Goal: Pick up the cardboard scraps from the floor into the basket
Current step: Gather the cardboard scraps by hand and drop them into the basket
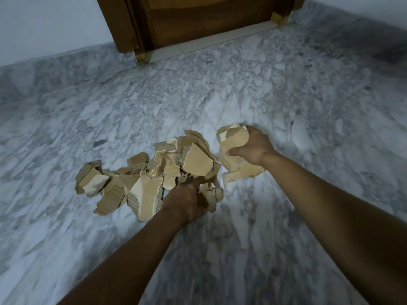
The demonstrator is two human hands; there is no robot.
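Torn cardboard scraps (136, 183) lay heaped on the marble floor (66, 238), the outlying pieces at the left flat and single, the middle of the heap stacked and tangled. At the heap's near right edge the left hand (187, 199) was thrust in and curled round a bunch of pieces, its fingertips hidden among them. Just right of the heap, a wad of scraps (231, 142) was clenched in the right hand (253, 146), thumb across the near face, the wad's lower pieces resting on the floor. A wooden door (198, 18) stood at the far side. No basket was in view. The scraps appeared light, stiff and crushable, with corrugated edges that catch on each other. They were probably best taken by squeezing a bunch from both sides. Loose pieces would likely drop from a slack grip.
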